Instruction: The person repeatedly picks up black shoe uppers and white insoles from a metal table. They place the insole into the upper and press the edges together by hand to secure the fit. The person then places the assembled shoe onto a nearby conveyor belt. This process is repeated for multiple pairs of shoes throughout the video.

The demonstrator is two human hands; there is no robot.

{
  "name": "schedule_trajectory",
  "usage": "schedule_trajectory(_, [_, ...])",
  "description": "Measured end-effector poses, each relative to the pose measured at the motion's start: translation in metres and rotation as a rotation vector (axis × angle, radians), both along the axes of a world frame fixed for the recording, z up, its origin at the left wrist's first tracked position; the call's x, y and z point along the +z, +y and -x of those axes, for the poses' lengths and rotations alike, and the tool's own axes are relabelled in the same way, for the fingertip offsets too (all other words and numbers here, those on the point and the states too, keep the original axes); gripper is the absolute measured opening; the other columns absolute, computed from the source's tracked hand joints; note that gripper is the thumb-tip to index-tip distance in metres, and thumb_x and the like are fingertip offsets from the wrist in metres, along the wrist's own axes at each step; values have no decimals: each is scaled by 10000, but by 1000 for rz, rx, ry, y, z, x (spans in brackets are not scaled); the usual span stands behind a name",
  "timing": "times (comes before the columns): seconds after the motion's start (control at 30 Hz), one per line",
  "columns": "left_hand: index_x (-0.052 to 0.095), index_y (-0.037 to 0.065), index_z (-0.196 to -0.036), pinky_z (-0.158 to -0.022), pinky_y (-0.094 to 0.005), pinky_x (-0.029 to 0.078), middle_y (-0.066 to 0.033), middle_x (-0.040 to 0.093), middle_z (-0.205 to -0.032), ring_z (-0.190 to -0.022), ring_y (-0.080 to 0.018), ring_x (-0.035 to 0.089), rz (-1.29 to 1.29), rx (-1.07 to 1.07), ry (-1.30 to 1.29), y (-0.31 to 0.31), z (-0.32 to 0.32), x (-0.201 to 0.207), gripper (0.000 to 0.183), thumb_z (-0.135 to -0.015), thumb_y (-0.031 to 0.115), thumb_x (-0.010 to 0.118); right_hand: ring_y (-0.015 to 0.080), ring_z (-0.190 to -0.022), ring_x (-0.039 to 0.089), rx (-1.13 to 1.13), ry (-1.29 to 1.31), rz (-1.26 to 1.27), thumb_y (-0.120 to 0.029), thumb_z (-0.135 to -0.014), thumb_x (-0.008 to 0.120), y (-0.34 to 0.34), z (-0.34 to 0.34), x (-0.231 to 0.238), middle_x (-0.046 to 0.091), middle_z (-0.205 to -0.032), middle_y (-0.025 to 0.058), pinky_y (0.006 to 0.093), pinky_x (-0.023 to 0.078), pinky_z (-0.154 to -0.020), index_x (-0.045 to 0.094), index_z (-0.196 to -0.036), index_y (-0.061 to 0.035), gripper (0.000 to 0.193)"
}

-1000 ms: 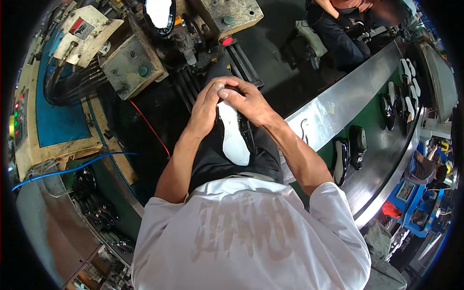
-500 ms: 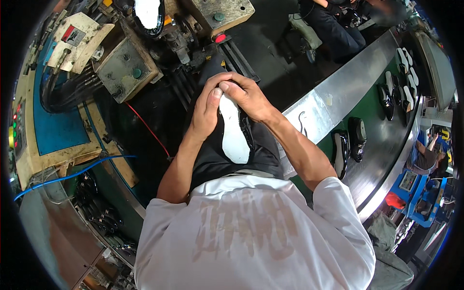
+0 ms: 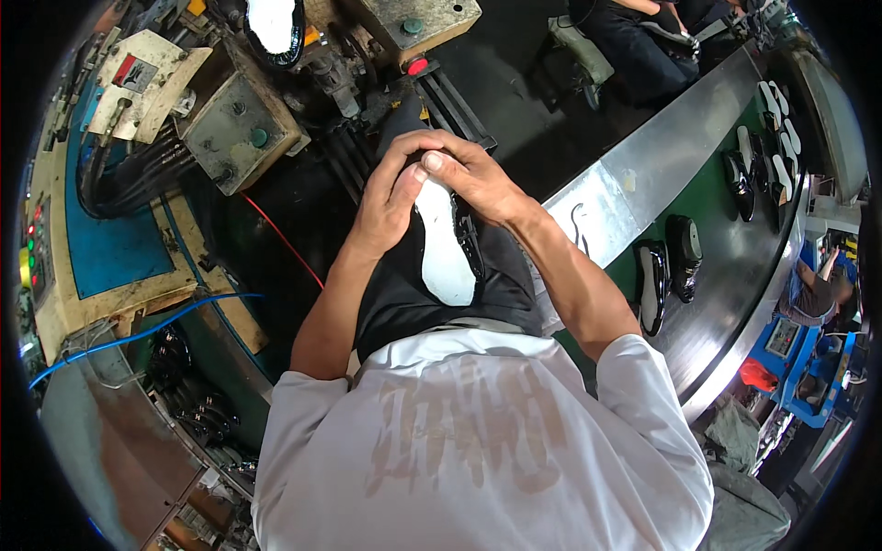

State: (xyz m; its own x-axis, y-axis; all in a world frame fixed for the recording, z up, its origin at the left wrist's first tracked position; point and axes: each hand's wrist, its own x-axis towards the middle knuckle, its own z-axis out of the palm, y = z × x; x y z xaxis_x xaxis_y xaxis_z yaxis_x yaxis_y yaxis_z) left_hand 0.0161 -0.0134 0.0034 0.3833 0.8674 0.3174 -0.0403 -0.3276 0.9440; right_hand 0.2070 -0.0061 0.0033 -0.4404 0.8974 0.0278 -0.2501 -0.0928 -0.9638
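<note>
A black shoe (image 3: 446, 248) with a white underside rests over my lap, its underside facing up. My left hand (image 3: 390, 197) and my right hand (image 3: 473, 179) are wrapped round its far end. Both thumbs press on the white surface there, close together. The fingers meet over the tip and partly hide it. Glossy black upper shows along the shoe's right edge.
At the upper left stands a machine with a control box (image 3: 241, 138); another black shoe (image 3: 274, 28) with a white underside sits on it. A metal ledge (image 3: 634, 174) and a green conveyor (image 3: 689, 188) bearing several shoes run along the right. A co-worker (image 3: 634, 46) sits beyond.
My hands keep their hold on the shoe, with only a slight shift of the fingers. The shoes on the right-hand conveyor have moved a little toward me. The co-worker's arms have changed position.
</note>
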Motion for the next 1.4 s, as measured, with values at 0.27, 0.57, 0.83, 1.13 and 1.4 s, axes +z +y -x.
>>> schedule_trajectory(0.27, [531,-23,-1555,-1303,-426,287,-174,522,-1617,-1535,-297,455,287,-59,-349,-15,-5,-14,540,-1144,326,505,164,-1210,596,-7,19,53,-294,-1085,700,1,-3,1,657,-1277,69,337,478,-1071,664,-1341,-6,387])
schedule_trajectory(0.57, [519,-23,-1557,-1276,-394,326,-167,537,-1590,-1499,-279,491,359,-56,-336,-13,-7,-8,523,-1137,287,498,171,-1170,607,-46,-85,-46,-370,-1097,658,0,-3,2,682,-1218,91,346,478,-1056,663,-1322,-11,423])
schedule_trajectory(0.83, [483,-24,-1591,-1244,-382,363,-156,553,-1567,-1445,-253,523,182,20,-36,-7,-4,-5,588,-1139,347,551,182,-1196,616,-99,-125,-51,-370,-1118,627,-4,0,-3,685,-1238,108,344,483,-1066,652,-1361,-2,442])
schedule_trajectory(1.13, [661,-30,-1368,-1157,-350,436,-110,665,-1356,-1293,-207,607,353,-132,-179,12,-4,6,428,-1133,318,574,207,-1417,515,123,131,250,-327,-1088,698,-9,-28,8,573,-1517,127,361,373,-1238,515,-1575,-6,612])
schedule_trajectory(1.4, [627,-30,-1414,-1147,-351,429,-129,655,-1379,-1305,-216,597,166,72,72,6,-14,7,532,-1123,402,521,213,-1468,489,10,-146,45,-170,-1023,776,-11,-21,-1,544,-1572,111,366,400,-1230,459,-1637,-41,702])
